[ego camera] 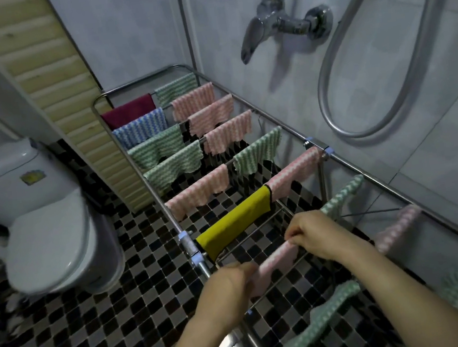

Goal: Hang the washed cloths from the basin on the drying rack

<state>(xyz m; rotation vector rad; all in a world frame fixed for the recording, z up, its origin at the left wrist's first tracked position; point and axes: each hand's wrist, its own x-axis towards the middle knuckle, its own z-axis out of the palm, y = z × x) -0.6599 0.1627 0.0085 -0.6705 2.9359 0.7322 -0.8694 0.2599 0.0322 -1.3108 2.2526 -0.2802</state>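
A steel drying rack runs from the near right to the far wall, its bars hung with several pink, green, blue, maroon and yellow cloths. A pink striped cloth lies over a near bar, stretched between my hands. My left hand pinches its near end and my right hand pinches its far end. A yellow cloth hangs on the bar just beyond. The basin is out of view.
A white toilet stands at the left on the black-and-white mosaic floor. A shower mixer and its metal hose are on the tiled wall to the right. A slatted wooden panel stands behind the rack.
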